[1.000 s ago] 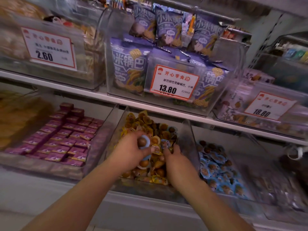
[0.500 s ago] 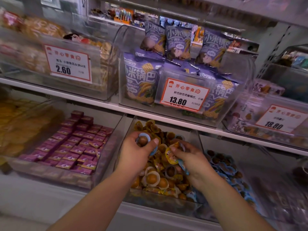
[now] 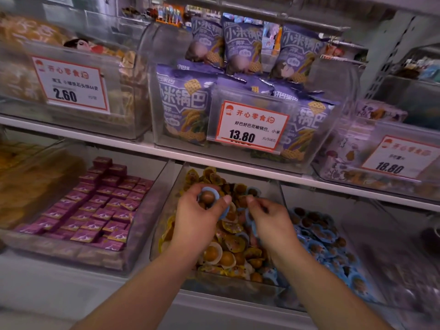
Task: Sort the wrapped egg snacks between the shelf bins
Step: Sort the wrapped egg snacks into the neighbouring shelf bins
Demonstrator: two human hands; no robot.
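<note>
Head view: the left hand point(image 3: 200, 220) holds a blue-wrapped egg snack point(image 3: 207, 197) in curled fingers above the middle bin point(image 3: 166, 206); the right hand point(image 3: 271, 222) pinches another blue-wrapped snack point(image 3: 248, 214). Each pack appears light, with a slippery film and a firm egg; grip the flat sealed rim.

- The left hand point(image 3: 197, 222) holds up a blue-wrapped egg snack point(image 3: 207, 197), its fingers point(image 3: 225, 200) curled round the wrapper's edge, above the middle bin point(image 3: 166, 203).
- The right hand point(image 3: 269, 222) is just beside it, pinching another blue wrapper point(image 3: 248, 214); the piece inside is blurred.
- The middle bin is heaped with yellow-wrapped egg snacks point(image 3: 228, 244).
- The bin to the right point(image 3: 364, 277) holds blue-wrapped pieces point(image 3: 319, 236).
- To the left, a clear bin carries rows of purple packets point(image 3: 95, 208).
- On the upper shelf point(image 3: 119, 141), purple snack bags point(image 3: 183, 108) stand behind a price card point(image 3: 250, 126) reading 13.80.
</note>
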